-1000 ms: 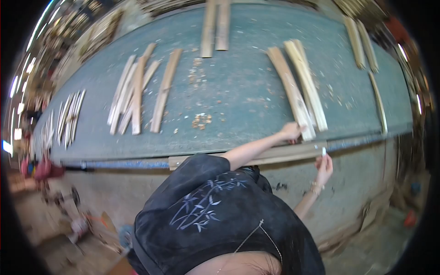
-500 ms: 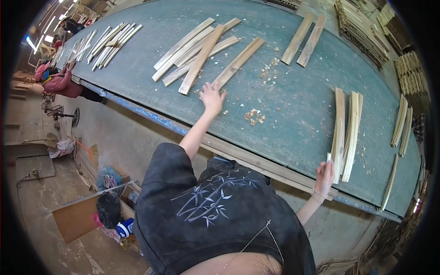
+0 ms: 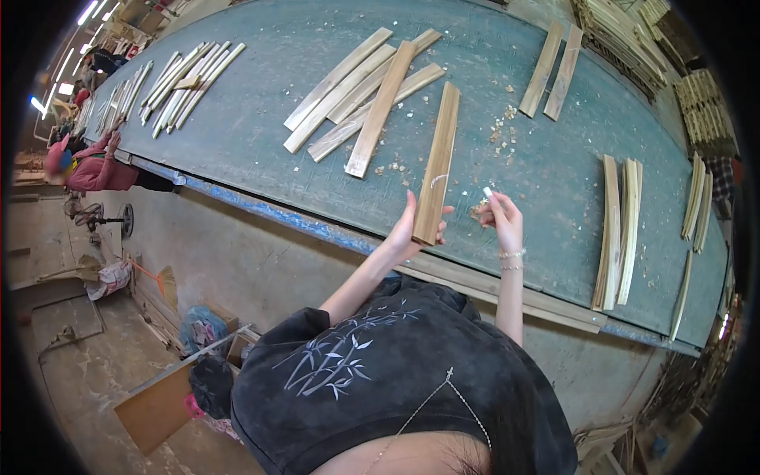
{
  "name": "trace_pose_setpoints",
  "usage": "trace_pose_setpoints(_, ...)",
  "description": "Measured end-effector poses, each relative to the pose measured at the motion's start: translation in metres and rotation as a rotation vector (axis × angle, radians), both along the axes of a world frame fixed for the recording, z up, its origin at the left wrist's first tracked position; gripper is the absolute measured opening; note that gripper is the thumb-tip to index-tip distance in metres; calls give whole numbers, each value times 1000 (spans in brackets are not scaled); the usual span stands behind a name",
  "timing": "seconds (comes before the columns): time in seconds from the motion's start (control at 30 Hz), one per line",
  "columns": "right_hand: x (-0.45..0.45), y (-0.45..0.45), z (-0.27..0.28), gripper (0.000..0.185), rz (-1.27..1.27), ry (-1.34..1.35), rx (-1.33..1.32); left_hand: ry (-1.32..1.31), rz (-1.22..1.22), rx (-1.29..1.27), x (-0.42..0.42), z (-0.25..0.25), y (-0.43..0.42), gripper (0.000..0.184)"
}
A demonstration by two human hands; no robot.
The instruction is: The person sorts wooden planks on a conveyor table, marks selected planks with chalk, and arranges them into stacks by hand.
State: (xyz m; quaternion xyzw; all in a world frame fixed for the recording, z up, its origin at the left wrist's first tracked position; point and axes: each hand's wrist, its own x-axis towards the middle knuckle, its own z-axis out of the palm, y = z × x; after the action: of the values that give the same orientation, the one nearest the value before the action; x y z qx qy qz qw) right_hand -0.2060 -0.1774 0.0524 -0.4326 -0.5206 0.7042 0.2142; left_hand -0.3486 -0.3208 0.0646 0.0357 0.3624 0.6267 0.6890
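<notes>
My left hand [image 3: 408,231] grips the near end of a brown wooden board [image 3: 438,162], thumb on one side and fingers on the other. A pale curved mark shows on the board's face. To the right of it, my right hand [image 3: 504,219] is raised over the green table [image 3: 538,237], pinching a small white stick [image 3: 488,192] between thumb and fingers. Left of the held board, several boards [image 3: 381,111] lie overlapping at angles. Wood chips [image 3: 503,131] are scattered beyond my right hand.
Two boards [image 3: 551,71] lie at the far side, and more boards [image 3: 620,229] at the right. Thin strips [image 3: 190,83] are bunched at the left, near a person [image 3: 99,166] in a pink top at the table edge. Stacked wood [image 3: 621,47] stands behind the table.
My left hand has closed on the brown board and drawn its near end toward the table's front edge. My right hand has moved left from the right-hand boards, still holding the white stick.
</notes>
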Motion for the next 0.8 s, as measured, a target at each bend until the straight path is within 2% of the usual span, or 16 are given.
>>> trace_pose_setpoints(0.03, -11, -4, -7, 26, -9, -7, -4, -79, 0, 22, 0, 3, -6, 86)
trace_pose_setpoints(0.13, -41, -14, -18, 27, 12, 0, 95, -99, -25, -11, -6, 11, -21, 93)
trace_pose_setpoints(0.23, -62, -29, -17, 29, -145, 69, -29, -79, -43, -64, -11, 19, -32, 95)
trace_pose_setpoints(0.3, -70, -35, -14, 29, -324, 271, -479, 5, -66, -130, -12, 23, -38, 90)
trace_pose_setpoints(0.33, -72, -37, -24, 29, -324, 338, -599, 62, -67, -162, -11, 25, -40, 88)
trace_pose_setpoints(0.37, -73, -41, -32, 29, -327, 334, -595, 57, -70, -159, -9, 23, -41, 88)
trace_pose_setpoints(0.47, -81, -50, -47, 27, -328, 514, -836, 243, -126, -189, -6, 13, -46, 81)
trace_pose_setpoints(0.57, -88, -59, -60, 27, -310, 660, -874, 313, -192, -170, -8, 8, -49, 74)
trace_pose_setpoints(0.63, -91, -63, -49, 25, -344, 631, -828, 307, -189, -180, -11, -8, -53, 70)
trace_pose_setpoints(0.67, -90, -62, -54, 24, -345, 585, -785, 519, -170, -115, -11, -28, -57, 65)
trace_pose_setpoints(0.7, -90, -62, -58, 23, -346, 538, -743, 730, -149, -46, -14, -27, -57, 61)
trace_pose_setpoints(0.73, -91, -64, -62, 23, -349, 541, -742, 732, -153, -44, -20, -27, -59, 61)
trace_pose_setpoints(0.8, -94, -65, -68, 23, -493, 290, -542, 1048, -468, -104, -47, -18, -61, 50)
